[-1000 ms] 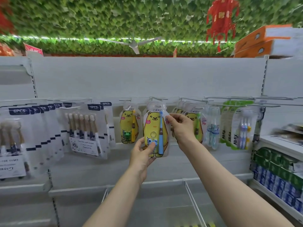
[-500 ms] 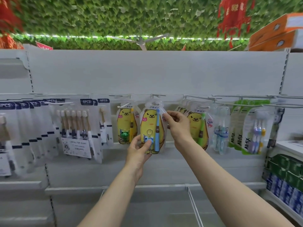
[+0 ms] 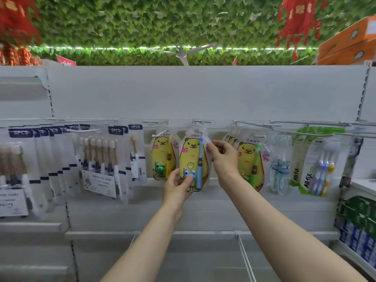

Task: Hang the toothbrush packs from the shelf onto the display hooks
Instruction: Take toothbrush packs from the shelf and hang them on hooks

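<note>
Looking at the last second or so, barely anything has moved. The bear toothbrush pack (image 3: 193, 159) with the blue brush sits under the same display hook (image 3: 200, 121) as before, top edge right up at the hook's tip. Mostly it's the head view that has drifted. The left hand (image 3: 176, 187) keeps its grip on the lower left corner, thumb on the front by the little blue toy and the other fingers tucked behind. The right hand (image 3: 222, 157) still pinches the upper right edge between thumb and fingertips.

To me that reads as fine alignment, not travel. The pack is already at its spot between the yellow-brush pack (image 3: 162, 157) on one side and the green-brush pack (image 3: 251, 159) on the other, both hanging. Can't tell from here whether the hang hole is actually over the hook tip yet, since the clear plastic up top is too washed out.

If it is on, what's left is sliding it back along the hook and letting go. If not, it needs a small lift and nudge from the right hand. The risk is the floppy top folding instead of threading.
</note>
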`<state>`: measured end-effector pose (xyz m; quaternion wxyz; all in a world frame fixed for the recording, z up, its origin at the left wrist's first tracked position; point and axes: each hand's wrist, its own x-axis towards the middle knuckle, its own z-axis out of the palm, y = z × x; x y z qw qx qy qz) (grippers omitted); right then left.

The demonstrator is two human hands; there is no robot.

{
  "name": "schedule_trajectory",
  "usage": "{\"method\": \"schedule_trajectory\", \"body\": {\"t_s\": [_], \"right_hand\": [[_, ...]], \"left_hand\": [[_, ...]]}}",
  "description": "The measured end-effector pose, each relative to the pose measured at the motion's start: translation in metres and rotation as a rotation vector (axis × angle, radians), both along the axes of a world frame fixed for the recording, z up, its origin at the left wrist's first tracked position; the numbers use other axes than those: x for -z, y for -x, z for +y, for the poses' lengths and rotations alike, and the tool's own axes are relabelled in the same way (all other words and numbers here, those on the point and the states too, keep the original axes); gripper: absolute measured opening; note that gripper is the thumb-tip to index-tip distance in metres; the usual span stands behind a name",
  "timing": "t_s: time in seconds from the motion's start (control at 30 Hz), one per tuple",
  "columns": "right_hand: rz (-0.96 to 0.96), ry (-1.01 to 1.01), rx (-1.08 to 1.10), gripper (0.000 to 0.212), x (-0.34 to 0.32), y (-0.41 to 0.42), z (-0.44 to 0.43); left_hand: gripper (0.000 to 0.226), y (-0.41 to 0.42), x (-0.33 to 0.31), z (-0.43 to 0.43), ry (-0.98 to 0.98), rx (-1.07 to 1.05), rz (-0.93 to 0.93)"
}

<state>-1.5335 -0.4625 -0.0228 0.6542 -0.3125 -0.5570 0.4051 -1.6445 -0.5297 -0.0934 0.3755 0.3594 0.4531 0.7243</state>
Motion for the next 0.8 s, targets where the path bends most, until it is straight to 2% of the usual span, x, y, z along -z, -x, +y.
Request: {"method": "schedule_trajectory", "body": {"t_s": [0.13,0.23,0.33,0.43,0.5,0.63,0.7,0.8], "right_hand": [[-0.087,0.003,0.023,0.026,-0.004,-0.001,-0.019],[-0.23,0.048,0.032,0.055,-0.003,-0.007,-0.045],[-0.364,0.083,0.032,0.058,-0.005,-0.021,-0.078],[-0.563,0.08,0.057,0.057,-0.006,-0.044,-0.115],[-0.704,0.038,0.091,0.059,-0.007,-0.065,-0.142],[-1.163,-0.123,0.268,0.055,-0.01,-0.117,-0.193],[-1.343,-0.157,0.313,0.054,-0.008,-0.143,-0.215],[-1.465,-0.132,0.352,0.054,-0.006,-0.182,-0.243]], "left_hand": [[0.032,0.002,-0.002,-0.009,0.0,-0.035,0.063],[0.063,0.004,-0.001,-0.027,0.057,-0.102,0.087],[0.074,0.004,-0.002,-0.057,0.141,-0.216,0.211],[0.063,0.0,-0.013,-0.097,0.143,-0.242,0.437],[0.055,-0.004,-0.021,-0.123,0.138,-0.273,0.654],[0.047,-0.025,-0.041,-0.169,0.158,-0.302,1.123],[0.05,-0.043,-0.049,-0.187,0.181,-0.275,1.265],[0.054,-0.074,-0.053,-0.204,0.204,-0.213,1.386]]}}
